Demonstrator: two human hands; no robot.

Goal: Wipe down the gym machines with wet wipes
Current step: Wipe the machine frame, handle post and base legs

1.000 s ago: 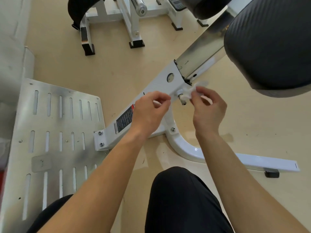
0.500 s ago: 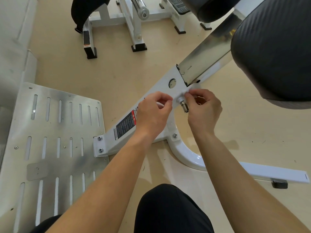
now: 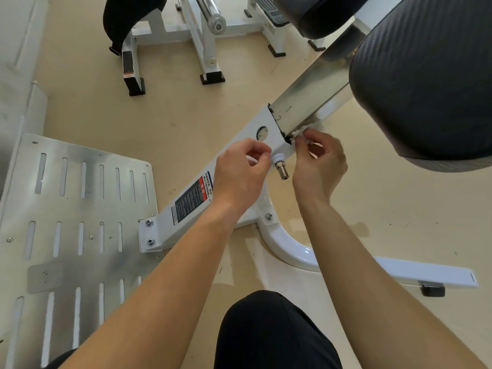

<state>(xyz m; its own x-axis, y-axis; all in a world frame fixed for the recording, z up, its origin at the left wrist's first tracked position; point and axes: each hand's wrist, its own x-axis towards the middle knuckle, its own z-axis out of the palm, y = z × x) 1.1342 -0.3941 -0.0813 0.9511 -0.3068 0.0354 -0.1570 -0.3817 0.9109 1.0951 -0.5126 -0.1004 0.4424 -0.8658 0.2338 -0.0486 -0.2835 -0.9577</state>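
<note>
Shifted since a second ago: wet wipe [image 3: 306, 129] lifted off the pull-pin [image 3: 281, 169], now bare, and carried up to the mouth of the white frame [image 3: 165, 227], right against the steel adjustment post [image 3: 306, 102]. Pinched there in a small wad by thumb and fingertips of the right hand [image 3: 319, 166], pressed into the dark seam. Left hand [image 3: 237, 177] just beside the pin's white collar, fingers curled, thumb tip against forefinger; impossible to tell whether holding a tail of the wipe or nothing.

Likely to handle as almost weightless, limp and damp: no stiffness of its own, so going only where pushed by a fingertip. Probably prone to snagging or shredding on the frame's cut edge. Best gripped bunched, close behind the working end, with a fingertip backing the wad into the corner; looser, flatter folds better kept for the broad faces of the post and the black seat pad [image 3: 426, 89].
</note>
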